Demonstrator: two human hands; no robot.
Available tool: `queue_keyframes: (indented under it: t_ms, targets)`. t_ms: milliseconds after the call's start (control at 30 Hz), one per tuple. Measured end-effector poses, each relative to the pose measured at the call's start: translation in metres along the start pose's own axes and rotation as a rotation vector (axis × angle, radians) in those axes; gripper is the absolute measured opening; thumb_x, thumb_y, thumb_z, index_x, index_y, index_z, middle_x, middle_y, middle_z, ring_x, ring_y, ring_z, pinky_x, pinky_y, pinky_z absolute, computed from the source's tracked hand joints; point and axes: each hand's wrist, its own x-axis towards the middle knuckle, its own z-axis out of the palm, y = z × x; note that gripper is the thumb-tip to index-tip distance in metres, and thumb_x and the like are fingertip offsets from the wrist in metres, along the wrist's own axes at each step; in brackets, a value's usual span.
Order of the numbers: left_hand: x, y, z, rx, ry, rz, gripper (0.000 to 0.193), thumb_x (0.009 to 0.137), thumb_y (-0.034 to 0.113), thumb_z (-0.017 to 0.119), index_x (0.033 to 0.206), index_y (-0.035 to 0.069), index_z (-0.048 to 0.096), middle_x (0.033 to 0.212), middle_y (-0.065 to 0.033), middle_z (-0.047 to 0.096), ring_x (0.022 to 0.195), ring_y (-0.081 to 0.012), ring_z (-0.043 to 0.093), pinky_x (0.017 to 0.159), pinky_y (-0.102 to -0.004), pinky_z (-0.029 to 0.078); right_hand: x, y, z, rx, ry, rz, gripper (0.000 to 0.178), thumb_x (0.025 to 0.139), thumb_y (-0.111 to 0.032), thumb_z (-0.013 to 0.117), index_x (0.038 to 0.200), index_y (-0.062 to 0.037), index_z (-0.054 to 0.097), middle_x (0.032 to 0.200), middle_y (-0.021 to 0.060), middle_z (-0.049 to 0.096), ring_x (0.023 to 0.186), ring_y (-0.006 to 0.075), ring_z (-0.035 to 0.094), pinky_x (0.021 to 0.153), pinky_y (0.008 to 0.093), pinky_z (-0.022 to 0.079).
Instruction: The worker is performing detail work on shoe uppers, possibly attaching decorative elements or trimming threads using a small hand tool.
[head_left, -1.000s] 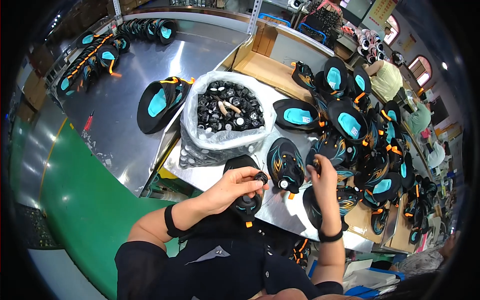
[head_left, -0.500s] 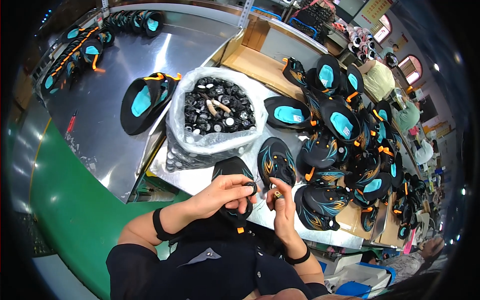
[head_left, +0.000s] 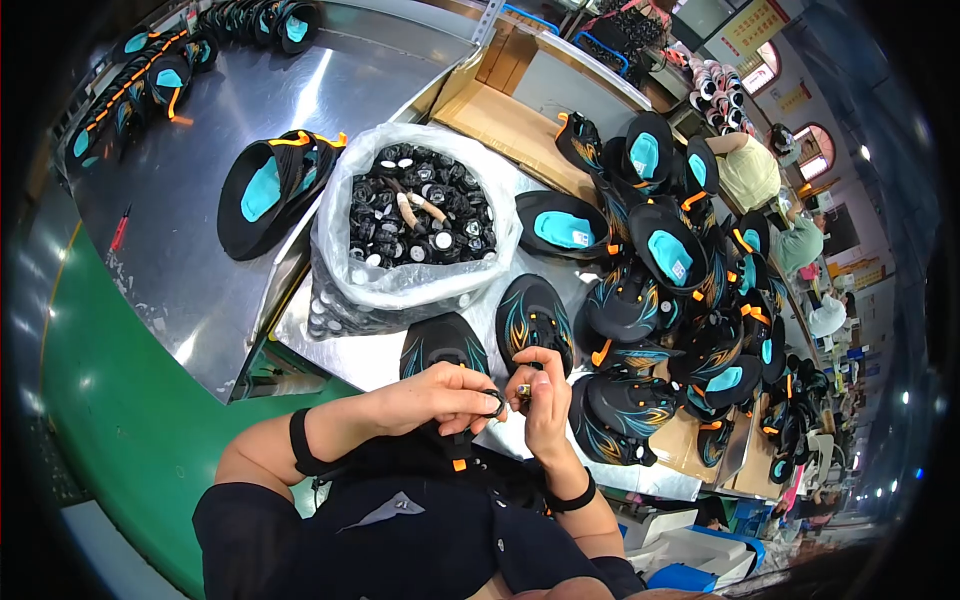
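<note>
My left hand (head_left: 445, 395) is closed, pinching a small round black dial (head_left: 495, 402) between thumb and fingertips. Right up against it, my right hand (head_left: 545, 410) is closed around a small brass-coloured piece (head_left: 524, 391), mostly hidden by the fingers; its kind cannot be made out. Beneath my hands a black shoe (head_left: 445, 340) lies close to my body, partly covered by the left hand. Another black shoe with teal and orange lines (head_left: 535, 318) lies just beyond my right hand. Farther off stands a clear plastic bag (head_left: 335, 245) full of black dials (head_left: 420, 210).
Many black shoes (head_left: 640, 300) are heaped on the right of the bench. A single shoe (head_left: 265, 190) sits on the metal table (head_left: 160, 270) at left, near a red pen-like tool (head_left: 121, 228). Shoe rows line the far left. Co-workers (head_left: 750, 175) are at the far right.
My right hand has moved in to the left, so its fingertips now meet the dial in my left hand. The whole view has shifted slightly.
</note>
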Motion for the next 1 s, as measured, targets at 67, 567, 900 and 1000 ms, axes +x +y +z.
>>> queue_keyframes:
  t_ms: [67,567,900,1000]
  targets:
    - [0.0002,-0.0008,-0.0003,0.002,0.008,-0.026,0.027,0.092,0.028,0.055,0.093,0.001,0.062,0.072,-0.0021,0.06,0.049,-0.0031,0.043,0.046,-0.0187,0.03,-0.0001,0.0004,-0.0006,-0.003,-0.008,-0.004,0.035,0.099,-0.026,0.03,0.106,0.0031,0.047,0.063,0.0051,0.055,0.051,0.0092,0.047,0.048,0.0237,0.037]
    - [-0.005,-0.0037,-0.0013,0.01,-0.001,0.012,0.027,0.093,0.026,0.055,0.096,0.001,0.063,0.071,-0.0007,0.059,0.05,-0.0027,0.043,0.046,-0.0182,0.03,-0.0048,0.0006,-0.0011,0.002,-0.024,-0.028,0.033,0.099,-0.025,0.03,0.106,0.0026,0.048,0.06,0.0039,0.052,0.049,0.0084,0.044,0.047,0.0232,0.034]
    - [-0.0072,-0.0018,-0.0015,-0.038,0.053,0.024,0.028,0.093,0.027,0.055,0.098,0.001,0.063,0.071,-0.0002,0.059,0.05,-0.002,0.044,0.047,-0.0168,0.032,-0.0068,-0.0003,-0.001,-0.021,-0.013,-0.029,0.035,0.099,-0.025,0.029,0.106,0.0032,0.048,0.058,0.0031,0.05,0.049,0.0082,0.042,0.048,0.0234,0.032]
    - [-0.0061,-0.0017,-0.0013,-0.022,0.043,0.017,0.028,0.093,0.028,0.055,0.098,0.001,0.063,0.072,-0.0003,0.059,0.05,-0.0019,0.044,0.047,-0.0167,0.033,-0.0066,-0.0027,-0.0013,-0.017,-0.008,-0.019,0.034,0.099,-0.025,0.029,0.105,0.0033,0.048,0.058,0.0032,0.05,0.049,0.0084,0.042,0.048,0.0235,0.032]
